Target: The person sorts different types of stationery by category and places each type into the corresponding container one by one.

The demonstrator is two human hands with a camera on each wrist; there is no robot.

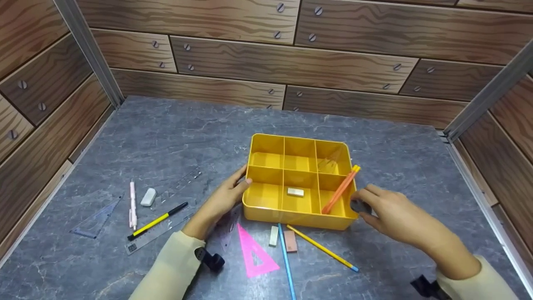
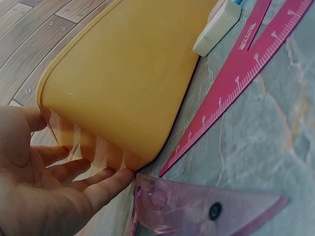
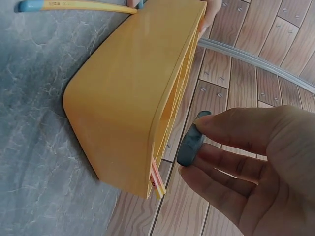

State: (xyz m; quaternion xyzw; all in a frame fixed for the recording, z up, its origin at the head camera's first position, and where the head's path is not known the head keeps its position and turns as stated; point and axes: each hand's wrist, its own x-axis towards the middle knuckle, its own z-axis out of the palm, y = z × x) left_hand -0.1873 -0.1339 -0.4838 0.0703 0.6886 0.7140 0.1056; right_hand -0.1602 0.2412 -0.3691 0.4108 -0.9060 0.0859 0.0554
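A yellow divided organizer box [image 1: 300,173] stands on the table. My left hand [image 1: 227,192] holds its left side, thumb at the rim and fingers along the outer wall [image 2: 123,73]. My right hand [image 1: 395,212] pinches a small dark grey rounded block [image 3: 191,142] between thumb and fingertips, just beyond the box's right rim. Orange pencils [image 1: 339,191] lean in the front right compartment, their yellow ends above the rim. A white eraser [image 1: 295,192] lies in the front middle compartment, and a clear set square [image 1: 331,162] is in the back right one.
In front of the box lie a pink set square [image 1: 250,254], a white eraser [image 1: 273,236], a reddish eraser [image 1: 290,241], a blue pencil [image 1: 286,262] and a yellow pencil [image 1: 325,248]. Further left are a pink pen [image 1: 133,206], a yellow-black pen [image 1: 158,221] and another white eraser [image 1: 148,197].
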